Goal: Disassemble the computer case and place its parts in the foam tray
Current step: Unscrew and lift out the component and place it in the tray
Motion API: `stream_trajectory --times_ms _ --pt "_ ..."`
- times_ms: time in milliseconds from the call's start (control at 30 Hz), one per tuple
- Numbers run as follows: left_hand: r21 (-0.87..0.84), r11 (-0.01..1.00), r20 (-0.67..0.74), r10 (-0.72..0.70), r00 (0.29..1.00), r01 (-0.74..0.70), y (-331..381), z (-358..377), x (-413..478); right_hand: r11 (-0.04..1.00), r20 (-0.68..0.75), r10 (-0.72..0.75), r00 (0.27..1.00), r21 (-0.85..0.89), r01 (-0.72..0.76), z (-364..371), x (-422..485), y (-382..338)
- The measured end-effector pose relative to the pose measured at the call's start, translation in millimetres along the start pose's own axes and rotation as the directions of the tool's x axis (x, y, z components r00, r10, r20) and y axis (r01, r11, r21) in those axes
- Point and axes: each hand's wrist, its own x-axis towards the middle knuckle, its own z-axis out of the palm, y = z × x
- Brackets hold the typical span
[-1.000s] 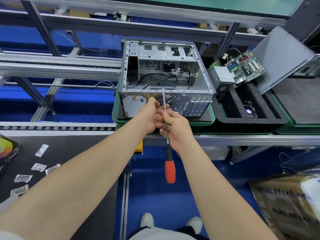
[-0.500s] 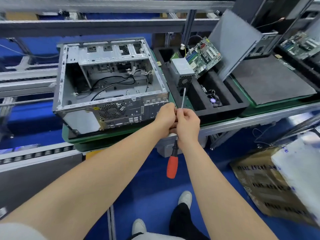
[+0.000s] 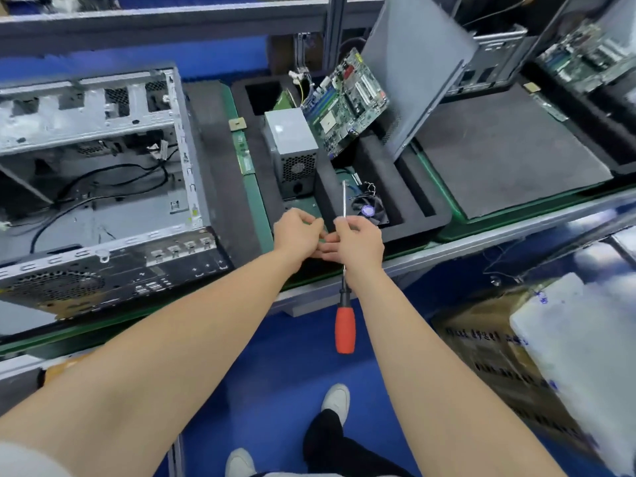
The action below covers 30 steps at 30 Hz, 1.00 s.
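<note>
Currently, case (image 3: 103,187) lies at left, open side up: bare grey metal, loose black cables inside, rear grille nearest. Foam tray (image 3: 406,208) sits just right. Right hand (image 3: 361,241) grips screwdriver (image 3: 345,330) shaft; left hand (image 3: 296,232) curled alongside, contents indiscernible.

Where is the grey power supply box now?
In the head view the power supply box stands in the black foam tray, right of the open computer case and left of the leaning motherboard.
</note>
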Motion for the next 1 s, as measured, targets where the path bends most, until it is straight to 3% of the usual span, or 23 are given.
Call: stream_trajectory --times_ms 233,300,433,567,833,900,1000 --pt "-0.032 0.998 0.072 -0.050 0.996 0.053 20 -4 2 0.999 0.233 -0.013 0.972 0.049 0.002 12 10 -15" --pt "-0.115 0.993 0.095 0.010 0.995 0.001 37 -15 -3 0.995 0.300 -0.066 0.952 0.089 0.040 25 0 -26" --pt "-0.088 0.984 -0.021 0.153 0.988 -0.155 71 -59 -14 0.987 0.393 -0.151 0.907 0.115 0.115 50 -22 -61" --pt "-0.177 0.956 -0.060 0.226 0.972 -0.233 86 -120 -32 0.974 0.554 -0.225 0.802 0.144 0.173 78 -55 -91" --pt "-0.575 0.805 -0.114 0.102 0.988 -0.149 53 -260 -80 0.962 0.809 -0.214 0.548 0.273 -0.027 161 -170 -81" --pt "-0.572 0.796 -0.215 0.085 0.973 -0.196 30 -292 -96 0.966 0.840 -0.170 0.515 0.245 -0.081 183 -201 -66" --pt "-0.430 0.857 -0.423 0.089 0.902 -0.286 -15 -329 -120 0.982 0.877 -0.108 0.469 0.168 -0.088 207 -239 -41"
